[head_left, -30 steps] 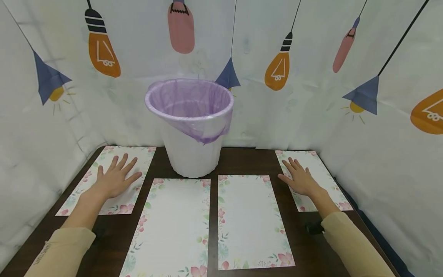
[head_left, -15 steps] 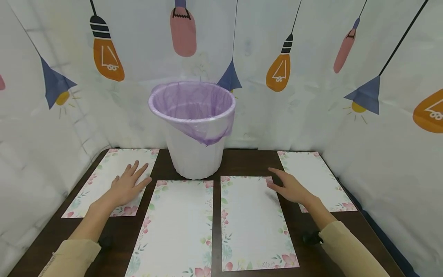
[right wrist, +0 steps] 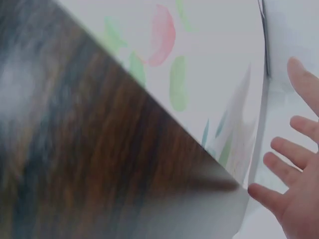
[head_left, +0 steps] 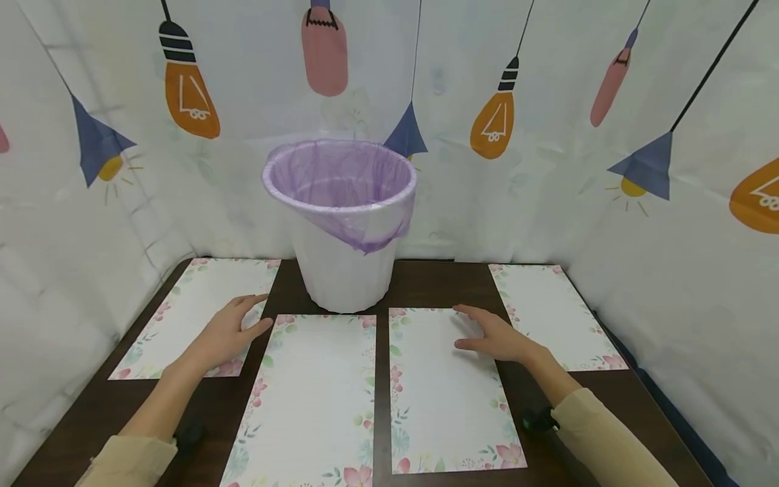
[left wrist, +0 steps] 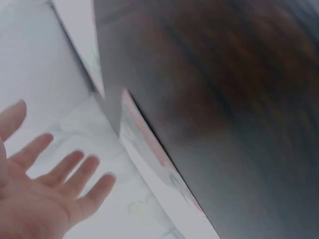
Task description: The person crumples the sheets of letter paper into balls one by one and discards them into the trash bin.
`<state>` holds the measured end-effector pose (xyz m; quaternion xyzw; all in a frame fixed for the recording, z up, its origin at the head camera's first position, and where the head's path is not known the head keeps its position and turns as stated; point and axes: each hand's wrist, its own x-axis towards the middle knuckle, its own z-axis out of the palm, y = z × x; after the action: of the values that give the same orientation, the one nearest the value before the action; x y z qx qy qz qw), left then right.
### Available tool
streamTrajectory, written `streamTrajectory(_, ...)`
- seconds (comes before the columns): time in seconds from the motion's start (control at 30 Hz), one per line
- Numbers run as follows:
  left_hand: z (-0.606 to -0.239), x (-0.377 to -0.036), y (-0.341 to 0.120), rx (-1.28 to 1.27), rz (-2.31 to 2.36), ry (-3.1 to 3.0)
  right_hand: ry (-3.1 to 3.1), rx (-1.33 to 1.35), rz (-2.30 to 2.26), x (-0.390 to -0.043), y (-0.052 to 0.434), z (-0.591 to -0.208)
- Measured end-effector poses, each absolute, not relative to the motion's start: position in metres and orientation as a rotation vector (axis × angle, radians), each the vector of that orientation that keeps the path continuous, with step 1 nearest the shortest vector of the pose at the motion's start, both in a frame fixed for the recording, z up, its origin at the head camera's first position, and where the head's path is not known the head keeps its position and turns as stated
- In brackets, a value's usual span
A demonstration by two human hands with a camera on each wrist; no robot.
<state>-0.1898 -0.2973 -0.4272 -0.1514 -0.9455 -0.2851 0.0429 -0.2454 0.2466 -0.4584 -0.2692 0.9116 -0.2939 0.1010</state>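
Observation:
My left hand (head_left: 228, 333) hovers over the inner edge of the far-left floral sheet (head_left: 209, 284), fingers and thumb spread apart with nothing in them. In the left wrist view that left hand (left wrist: 50, 194) shows its loosely spread fingers. Above the top right part of the centre-right floral sheet (head_left: 447, 399) is my right hand (head_left: 496, 336), thumb apart from the fingers, holding nothing. A shadow falls on the paper beneath it. The right wrist view has the right hand (right wrist: 294, 169) at its edge, fingers apart.
A white bin (head_left: 343, 270) with a purple liner (head_left: 365, 233) stands at the table's back, left of centre. The centre-left sheet (head_left: 310, 392) and far-right sheet (head_left: 541, 304) lie on the dark table (head_left: 438, 287). Patterned cloth (head_left: 548, 169) hangs behind and at both sides.
Both hands have left the outer sheets where they lay and moved inward. The right hand now hovers over the centre-right sheet; the left has turned thumb-side toward the middle. The view has shifted slightly.

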Motion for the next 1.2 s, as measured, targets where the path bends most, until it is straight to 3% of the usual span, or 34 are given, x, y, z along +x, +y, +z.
streamTrajectory(0.27,-0.422,-0.183,-0.290,-0.506,-1.132,-2.908,2.665,-0.840,-0.858,-0.245,0.236,-0.457)
streamTrajectory(0.5,-0.419,-0.180,-0.270,-0.593,-1.137,-2.902,2.656,-0.932,-0.797,-0.250,0.233,-0.461)
streamTrajectory(1.2,-0.430,-0.162,-0.194,-0.878,-1.172,-2.980,2.754,-0.880,-0.619,-0.252,0.233,-0.465)
